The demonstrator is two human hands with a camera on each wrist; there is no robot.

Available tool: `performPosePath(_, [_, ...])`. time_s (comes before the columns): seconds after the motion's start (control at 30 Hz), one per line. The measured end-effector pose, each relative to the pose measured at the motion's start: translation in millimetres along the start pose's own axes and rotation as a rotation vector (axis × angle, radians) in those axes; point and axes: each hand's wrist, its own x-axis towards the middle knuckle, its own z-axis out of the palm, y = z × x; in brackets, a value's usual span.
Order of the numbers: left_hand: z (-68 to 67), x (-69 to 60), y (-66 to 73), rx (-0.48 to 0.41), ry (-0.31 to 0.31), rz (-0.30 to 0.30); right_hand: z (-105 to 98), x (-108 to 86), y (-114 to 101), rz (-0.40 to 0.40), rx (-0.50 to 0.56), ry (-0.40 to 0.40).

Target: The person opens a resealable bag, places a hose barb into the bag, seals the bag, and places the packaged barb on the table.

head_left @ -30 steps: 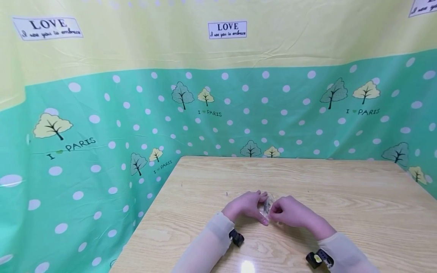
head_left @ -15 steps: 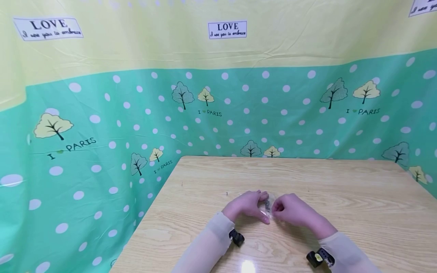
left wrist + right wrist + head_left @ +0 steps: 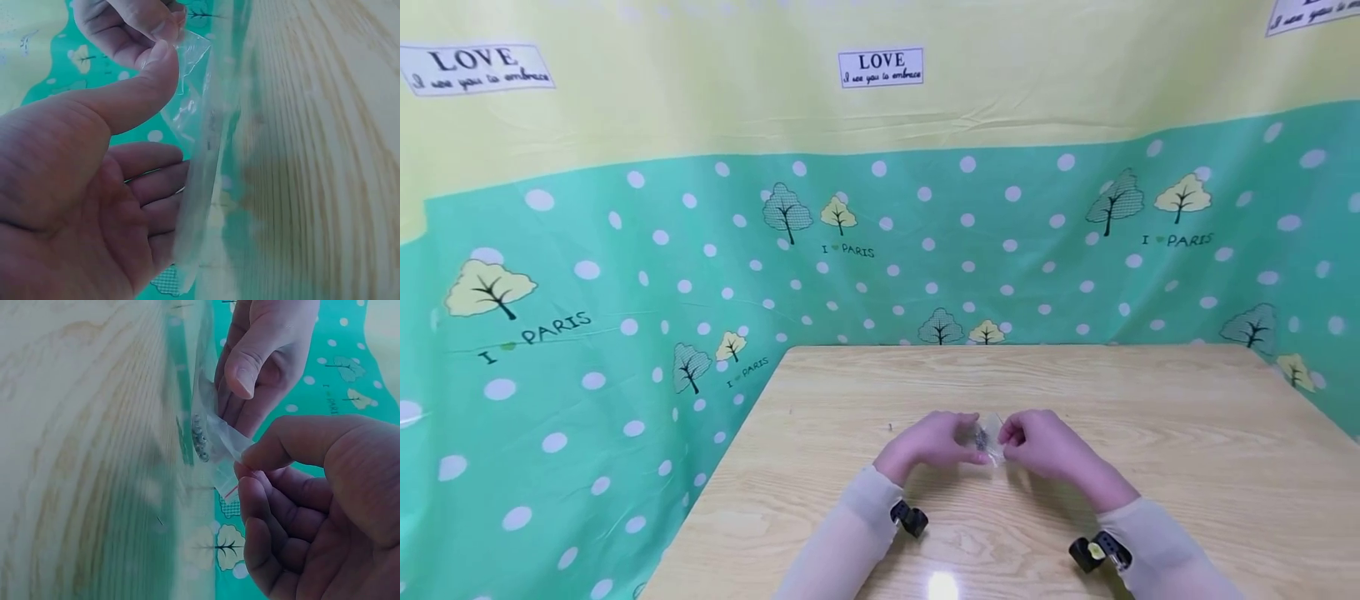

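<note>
A small clear zip bag (image 3: pixel 992 435) is between the two hands over the wooden table. Several small shiny metal pieces (image 3: pixel 199 437) lie together inside it; their exact kind is too small to tell. The bag has a red line (image 3: pixel 231 490) near one edge. My right hand (image 3: pixel 1047 446) pinches the bag's edge between thumb and forefinger, its other fingers loosely curled. My left hand (image 3: pixel 931 440) is at the bag's other side, thumb (image 3: pixel 156 69) extended and fingers (image 3: pixel 156 184) fairly straight, the fingertips partly hidden behind the plastic.
A tiny dark bit (image 3: pixel 891 427) lies on the wooden table (image 3: pixel 820 383), left of the hands. Each wrist wears a black strap with a camera, on the left (image 3: pixel 910 518) and the right (image 3: pixel 1097 552). A green and yellow printed curtain (image 3: pixel 880 250) hangs behind the table.
Both hands and the bag have risen or moved slightly farther from the body. My left thumb has drawn away from the near side. The head view has turned a little to the right.
</note>
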Motion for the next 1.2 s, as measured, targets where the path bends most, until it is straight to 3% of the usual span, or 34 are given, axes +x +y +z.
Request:
performPosePath(0.23, [-1.1, 4.4, -0.6, -0.073, 0.034, -0.005, -4, -0.6, -2, 0.017, -0.013, 0.024])
performPosePath(0.43, [-3.7, 9.4, -3.0, -0.095, 0.084, 0.028, -7, 1.1, -1, -0.015, -0.034, 0.047])
performPosePath(0.7, [-1.7, 19.3, -4.3, -0.113, 0.146, 0.054, -14, 0.4, 5, -0.129, -0.066, 0.063])
performPosePath(0.97, [3.1, 24.6, -6.1, -0.128, 0.156, 0.069, -19, 0.4, 6, -0.206, -0.048, 0.039])
performPosePath(1.2, [5.3, 21.8, -12.0, -0.225, 0.159, 0.089, -16, 4.3, 5, -0.245, -0.043, 0.011])
